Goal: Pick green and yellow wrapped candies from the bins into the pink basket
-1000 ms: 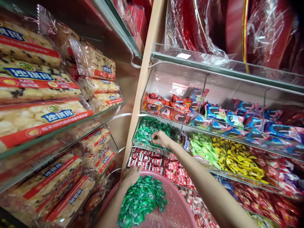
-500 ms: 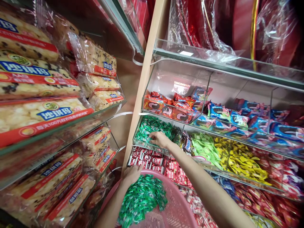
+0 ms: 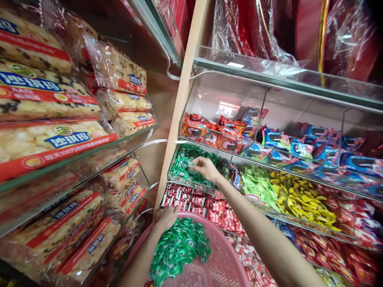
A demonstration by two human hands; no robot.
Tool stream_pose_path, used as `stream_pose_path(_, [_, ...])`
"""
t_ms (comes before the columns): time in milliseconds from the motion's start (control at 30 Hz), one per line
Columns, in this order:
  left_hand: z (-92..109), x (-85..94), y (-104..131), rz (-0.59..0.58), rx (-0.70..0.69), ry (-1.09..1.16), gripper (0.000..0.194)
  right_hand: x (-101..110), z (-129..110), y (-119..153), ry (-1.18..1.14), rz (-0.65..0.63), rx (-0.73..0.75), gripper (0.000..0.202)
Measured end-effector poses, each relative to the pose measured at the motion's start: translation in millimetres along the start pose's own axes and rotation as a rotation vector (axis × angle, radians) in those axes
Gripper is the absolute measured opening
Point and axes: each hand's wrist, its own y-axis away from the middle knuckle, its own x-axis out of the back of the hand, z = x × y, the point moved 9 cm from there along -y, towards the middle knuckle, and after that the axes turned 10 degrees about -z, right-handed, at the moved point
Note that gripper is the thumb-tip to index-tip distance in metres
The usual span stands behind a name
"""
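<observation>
My right hand is over the clear bin of green-wrapped candies on the shelf. Its thumb and fingers pinch a small, pale, shiny wrapped candy, partly covered by the fingertips. Below it, my left hand is closed over the far left rim of a pink plastic basket; its fingertips are partly hidden. A large heap of green-wrapped candies lies in the basket, mostly on its left side. My left forearm crosses in front of the basket's left edge.
Right of the green bin are Snickers bars, light green sweets and yellow sweets. Red packets fill the bin below. Packaged pastries crowd the left shelves. A glass shelf edge runs above; a wooden post divides the shelves.
My right hand has lifted slightly and shifted a little right, with its fingers drawn back from the green candies. My left hand and the basket stay nearly where they were.
</observation>
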Motion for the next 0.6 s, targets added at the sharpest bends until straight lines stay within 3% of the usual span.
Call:
stream_pose_path(133, [-1.3, -1.1, -2.1, 0.005, 0.005, 0.003, 0.077, 10.1, -3.0, 6.9, -0.153, 0.052, -0.07, 0.037])
stream_pose_path(267, [-4.1, -1.7, -2.9, -0.017, 0.042, 0.024, 0.078, 12.2, -37.8, 29.5, -0.245, 0.101, -0.009, 0.034])
stream_pose_path(400, [-0.6, -1.0, -1.4, -0.052, 0.033, 0.029, 0.079, -21.9, -73.7, 72.7, -0.202, -0.042, 0.069, 0.025])
stream_pose_path(500, [-0.1, -1.7, -0.6, -0.068, 0.038, 0.025, 0.078, -56.7, -61.6, 113.6, -0.026, -0.182, 0.022, 0.016])
stream_pose_path(600, [-0.6, -2.2, -0.7, -0.061, 0.036, 0.013, 0.077, -72.6, -19.2, 151.8, 0.242, -0.192, -0.076, 0.01])
